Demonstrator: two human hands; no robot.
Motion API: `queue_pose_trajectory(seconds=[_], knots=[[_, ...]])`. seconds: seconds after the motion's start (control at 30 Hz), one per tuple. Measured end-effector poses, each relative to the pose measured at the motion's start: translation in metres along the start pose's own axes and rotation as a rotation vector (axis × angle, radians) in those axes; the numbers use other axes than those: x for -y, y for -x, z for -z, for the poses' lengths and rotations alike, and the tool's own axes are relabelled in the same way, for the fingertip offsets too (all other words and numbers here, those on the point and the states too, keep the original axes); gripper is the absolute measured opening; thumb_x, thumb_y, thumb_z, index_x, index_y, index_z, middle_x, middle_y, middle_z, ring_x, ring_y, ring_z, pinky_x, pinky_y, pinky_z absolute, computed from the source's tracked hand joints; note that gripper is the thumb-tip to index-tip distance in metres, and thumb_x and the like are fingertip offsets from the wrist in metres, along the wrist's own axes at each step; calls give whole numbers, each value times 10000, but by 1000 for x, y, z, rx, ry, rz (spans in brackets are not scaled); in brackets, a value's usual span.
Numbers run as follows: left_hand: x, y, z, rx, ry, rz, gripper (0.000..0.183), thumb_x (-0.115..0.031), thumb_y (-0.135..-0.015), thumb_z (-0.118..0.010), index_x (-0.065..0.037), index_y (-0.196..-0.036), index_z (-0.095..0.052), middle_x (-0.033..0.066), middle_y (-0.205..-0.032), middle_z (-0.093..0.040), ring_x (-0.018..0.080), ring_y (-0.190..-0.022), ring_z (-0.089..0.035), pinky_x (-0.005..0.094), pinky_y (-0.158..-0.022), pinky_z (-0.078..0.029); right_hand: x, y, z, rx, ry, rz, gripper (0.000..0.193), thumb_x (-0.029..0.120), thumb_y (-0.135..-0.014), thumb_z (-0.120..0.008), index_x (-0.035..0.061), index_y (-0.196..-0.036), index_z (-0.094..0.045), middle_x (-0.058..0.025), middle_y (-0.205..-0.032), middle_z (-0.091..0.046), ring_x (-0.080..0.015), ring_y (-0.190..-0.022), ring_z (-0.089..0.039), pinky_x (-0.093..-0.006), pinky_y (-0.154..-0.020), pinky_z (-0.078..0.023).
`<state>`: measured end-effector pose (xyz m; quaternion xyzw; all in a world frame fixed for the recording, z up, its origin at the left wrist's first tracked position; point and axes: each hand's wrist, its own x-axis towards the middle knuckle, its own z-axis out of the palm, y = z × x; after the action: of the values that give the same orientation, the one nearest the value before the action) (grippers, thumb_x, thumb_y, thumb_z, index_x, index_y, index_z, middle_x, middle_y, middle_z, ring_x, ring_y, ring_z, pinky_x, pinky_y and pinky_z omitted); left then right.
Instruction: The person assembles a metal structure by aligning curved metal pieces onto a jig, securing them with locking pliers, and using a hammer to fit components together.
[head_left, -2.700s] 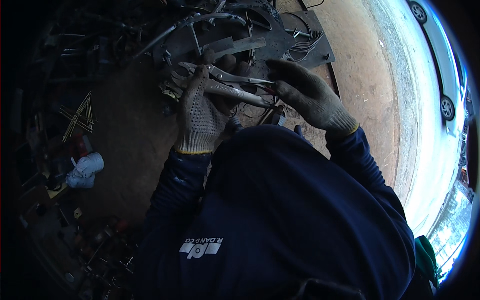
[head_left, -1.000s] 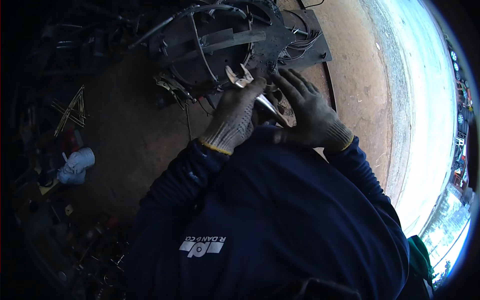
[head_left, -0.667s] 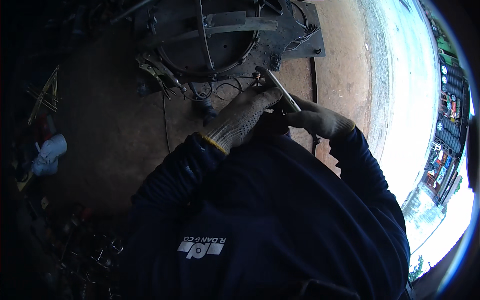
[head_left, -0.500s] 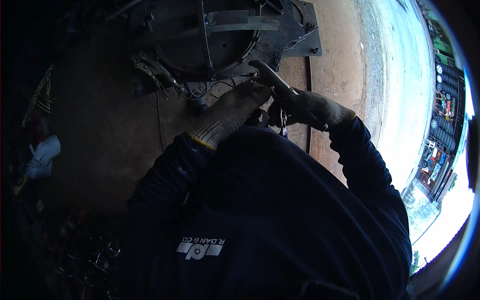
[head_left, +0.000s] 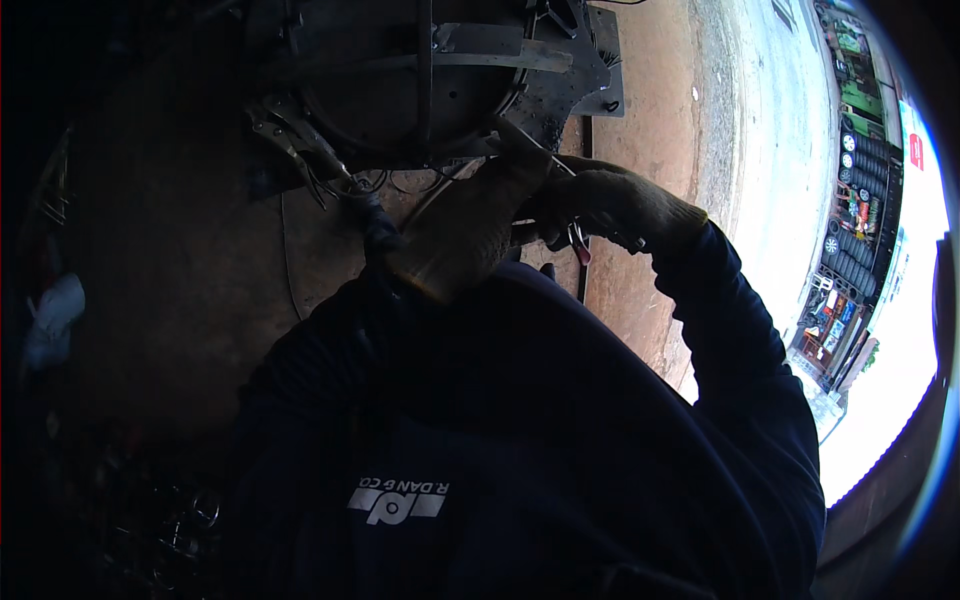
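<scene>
Both of my hands wear knitted work gloves and come together just below the near edge of a dark metal frame (head_left: 350, 110). What looks like a pair of locking pliers is between them, with one bare metal jaw or handle end (head_left: 519, 137) pointing up toward the frame. My left hand (head_left: 478, 215) closes over its upper part, partly hiding it. My right hand (head_left: 625, 203) is wrapped around the lower part, where a small reddish tip (head_left: 581, 247) sticks out. Shadow and gloves hide the grip itself.
Another pair of locking pliers (head_left: 300, 148) sits at the frame's left corner. A flat bar (head_left: 470, 60) and an upright bar (head_left: 424, 85) cross the frame's round opening. Thin cable (head_left: 287, 250) trails over the brown floor. A white object (head_left: 55, 315) lies far left; a road runs along the right.
My left hand has come up over the upper part of the pliers, covering more of it. The right hand has turned, its back now facing up. The view has shifted slightly.
</scene>
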<state>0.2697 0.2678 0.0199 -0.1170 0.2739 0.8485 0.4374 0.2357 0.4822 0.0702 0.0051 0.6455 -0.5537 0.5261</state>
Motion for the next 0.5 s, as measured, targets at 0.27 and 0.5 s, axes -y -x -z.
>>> queue_pose_trajectory(seconds=[0.27, 0.5], knots=[[4, -9, 2, 14, 65, -14, 466, -465, -1064, -487, -41, -1225, -596, 76, -1119, -667, 177, -1049, -629, 374, -888, -514, 30, 1, 1, 89, 515, 378, 277, 94, -1031, -557, -43, -1259, -633, -175, -1093, -679, -201, -850, -737, -253, -622, -613], [-2, -22, -8, -92, 183, 83, 458, -456, -1060, -505, -38, -1206, -621, 85, -1058, -680, 167, -938, -659, 343, -794, -535, 41, 0, 7, 75, 368, 230, 287, 86, -1036, -550, -51, -1279, -615, -191, -1098, -705, -227, -885, -755, -274, -734, -630]])
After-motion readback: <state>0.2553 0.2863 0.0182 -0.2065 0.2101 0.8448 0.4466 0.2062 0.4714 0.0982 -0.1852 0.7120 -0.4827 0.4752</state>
